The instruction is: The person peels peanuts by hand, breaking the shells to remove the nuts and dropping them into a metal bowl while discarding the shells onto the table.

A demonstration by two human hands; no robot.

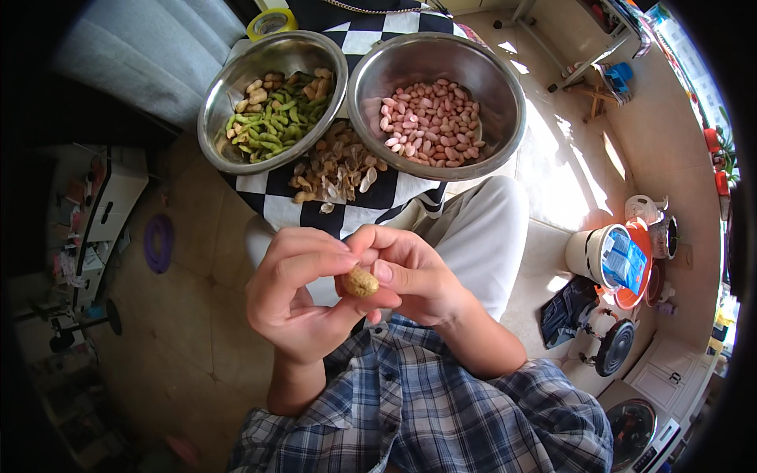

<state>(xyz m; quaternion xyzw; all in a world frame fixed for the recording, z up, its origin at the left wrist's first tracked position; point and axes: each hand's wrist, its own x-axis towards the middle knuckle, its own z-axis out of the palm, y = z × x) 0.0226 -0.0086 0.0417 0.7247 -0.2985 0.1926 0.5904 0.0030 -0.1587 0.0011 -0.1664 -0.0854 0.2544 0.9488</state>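
Note:
Above my lap, my left hand [304, 295] and my right hand [408, 275] meet around one unshelled peanut [361, 282], gripping it between thumbs and fingers. Beyond them, a checkered cloth [284, 204] covers a low surface. On its left side a steel bowl [212, 127] holds green edamame-like pods [272, 127] and unshelled peanuts [255, 94]. To the right, a second steel bowl [511, 112] contains pink shelled peanut kernels [434, 121]. A heap of broken peanut shells [343, 162] lies on the cloth between and in front of the bowls.
Behind the left bowl is a roll of yellow tape [272, 23]. A white bucket [585, 254] stands on the floor at right, near a dark round stool [615, 347]. A purple ring [158, 243] lies on the floor at left. A grey curtain [154, 53] hangs at upper left.

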